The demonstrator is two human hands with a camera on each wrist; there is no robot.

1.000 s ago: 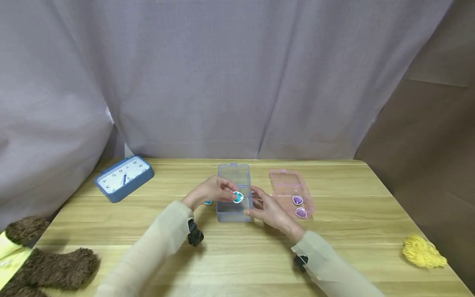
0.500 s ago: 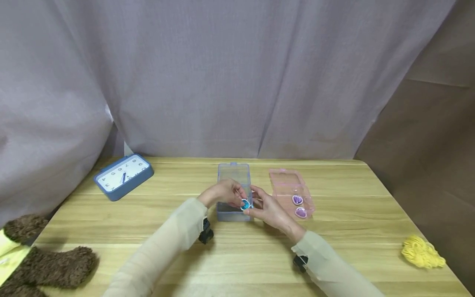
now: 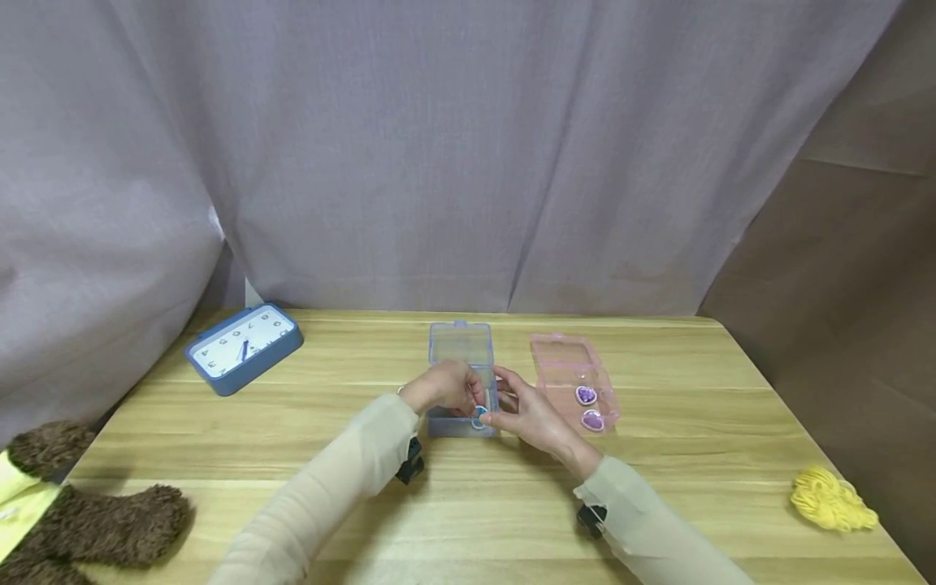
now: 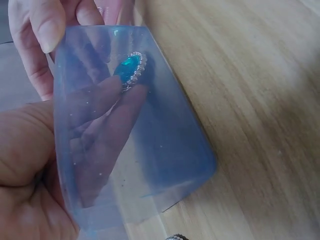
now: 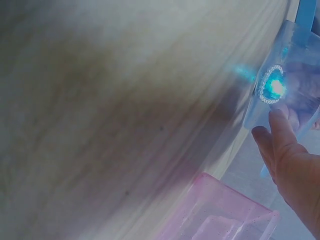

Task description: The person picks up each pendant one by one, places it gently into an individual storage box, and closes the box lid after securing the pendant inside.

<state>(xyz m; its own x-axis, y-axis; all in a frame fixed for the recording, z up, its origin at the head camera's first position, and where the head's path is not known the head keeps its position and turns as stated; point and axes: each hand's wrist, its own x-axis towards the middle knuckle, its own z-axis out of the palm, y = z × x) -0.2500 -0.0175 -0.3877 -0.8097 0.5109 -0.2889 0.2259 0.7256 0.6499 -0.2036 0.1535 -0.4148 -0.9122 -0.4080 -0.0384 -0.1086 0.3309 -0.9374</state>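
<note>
A clear blue plastic box [image 3: 462, 426] stands on the table with its lid [image 3: 461, 344] raised at the back. Reaching inside, my left hand [image 3: 448, 385] pinches a turquoise gem [image 4: 129, 69] with a beaded silver rim, low near the box's front right corner. Through the clear wall, the left fingertips [image 4: 107, 95] show against the gem. My right hand [image 3: 530, 413] holds the box's right side, thumb near the front corner and fingers along the wall. Mostly hidden behind the left wrist is another beaded rim [image 3: 400, 390], also glimpsed at the bottom of the left wrist view.
To the right, a pink clear box [image 3: 563, 375] lies with its lid raised and two purple gems [image 3: 587, 395] in it. A blue clock [image 3: 244, 349] sits at back left, a brown plush toy [image 3: 117, 524] at front left, yellow yarn [image 3: 834, 498] at right.
My left hand has moved right and down into the blue box, carrying the turquoise gem from above the opening to the front right corner. The right hand has stayed on the box.
</note>
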